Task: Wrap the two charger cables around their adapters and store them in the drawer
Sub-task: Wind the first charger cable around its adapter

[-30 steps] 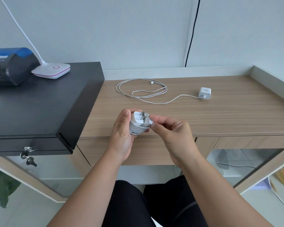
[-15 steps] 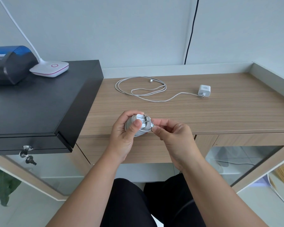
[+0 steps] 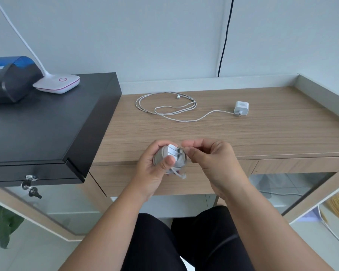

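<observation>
Head view: tucking the first cable end

Wrapped adapter held above the table's front edge, near its middle. Left hand: grip closed round the smooth white block and its tight grey coils. Right hand: narrow pinch at the bundle's right side, apparently on cable; short tail dangling below. Best done by keeping coils taut, threading that tail under a turn. Second adapter, glossy, and limp looped cable toward the back edge. Drawer front shut.

2 adapters, 2 cables, 1 lamp, 1 printer
</observation>
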